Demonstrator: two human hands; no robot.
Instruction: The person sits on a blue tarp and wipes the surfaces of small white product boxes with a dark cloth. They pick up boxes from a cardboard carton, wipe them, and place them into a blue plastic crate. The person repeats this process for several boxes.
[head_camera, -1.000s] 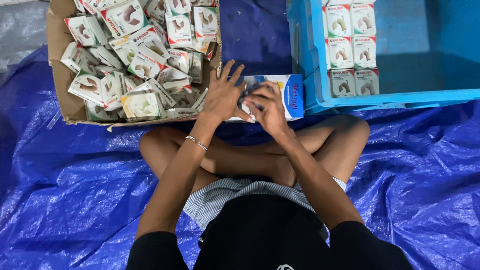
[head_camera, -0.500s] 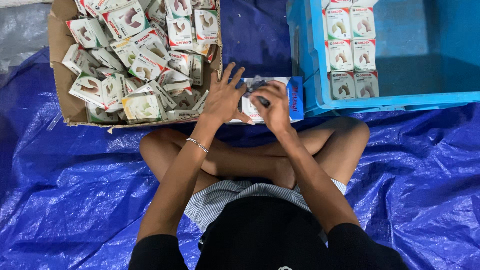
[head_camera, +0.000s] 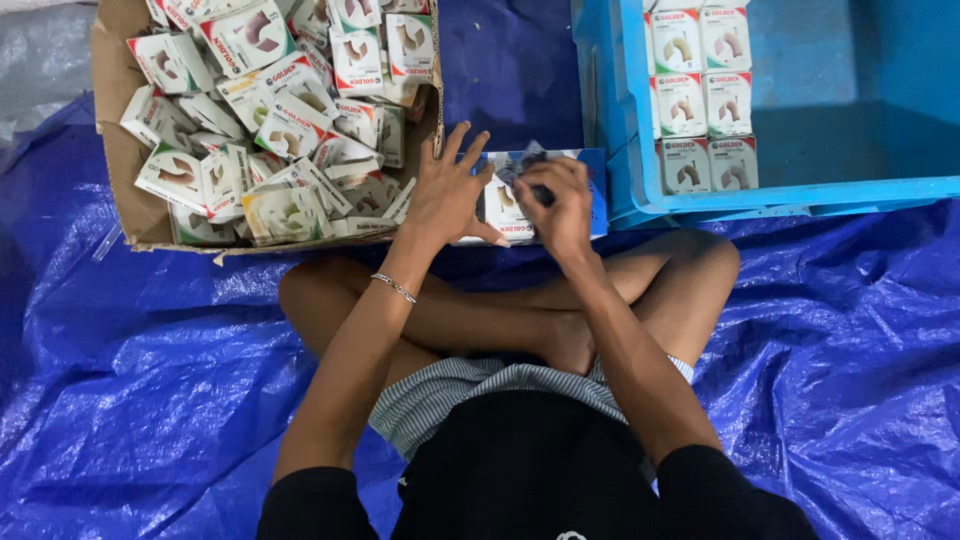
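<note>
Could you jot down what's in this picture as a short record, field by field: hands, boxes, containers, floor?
left hand: spread flat on a small box lying in front of the legs
right hand: fingers curled on the same box, over a small dark item, too small to tell
cardboard carton: on the left, heaped with jumbled small boxes
blue crate: on the right, six small boxes stood in neat rows at its left wall
floor: blue tarp
person: seated cross-legged, bracelet on left wrist

Black shirt (head_camera: 530, 470), striped shorts (head_camera: 470, 385), bracelet (head_camera: 394, 288)
</note>
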